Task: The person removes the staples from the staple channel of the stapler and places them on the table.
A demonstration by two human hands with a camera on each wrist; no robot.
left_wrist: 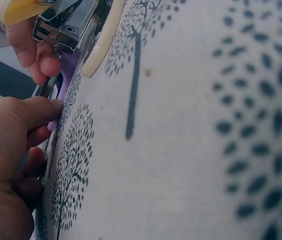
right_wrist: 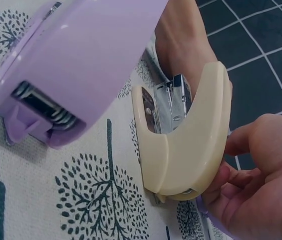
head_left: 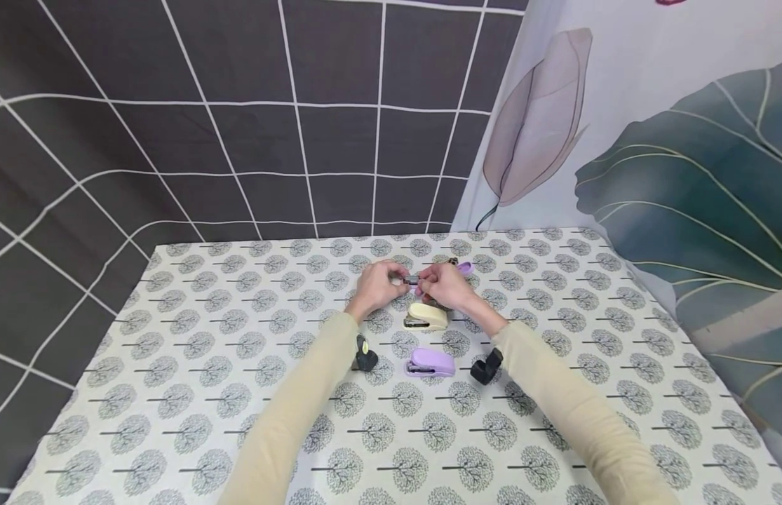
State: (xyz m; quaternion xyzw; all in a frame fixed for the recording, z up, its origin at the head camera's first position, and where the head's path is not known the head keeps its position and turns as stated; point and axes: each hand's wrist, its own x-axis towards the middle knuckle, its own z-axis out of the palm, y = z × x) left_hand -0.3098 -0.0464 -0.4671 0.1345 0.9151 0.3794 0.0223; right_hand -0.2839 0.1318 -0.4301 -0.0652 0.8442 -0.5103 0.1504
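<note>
Staplers: I count three in my head view: the near purple stapler (head_left: 430,362), the cream stapler (head_left: 426,317) beyond it, and the far purple stapler (head_left: 412,280), mostly covered by fingers.
Far stapler's place: between the two hands, toward the wall end of the table; a dark metallic strip shows between the fingertips, and a rounded purple part (head_left: 466,268) sticks out past the right hand.
Hands: two, the left hand (head_left: 376,285) and the right hand (head_left: 449,286), fingertips nearly meeting.
Left grip: narrow, thumb and fingers pinching the far purple stapler's left end.
Right grip: narrow too, curled fingers pinching the strip's right side; my right wrist view hides the fingertips behind the cream stapler.
Arms: two, in pale sleeves, reaching forward and converging, wrists bent inward.
Wrist cameras: two black ones, the left (head_left: 365,354) and the right (head_left: 487,366), flanking the near purple stapler.
Cloth: one tree-print tablecloth (head_left: 252,449) under everything.
</note>
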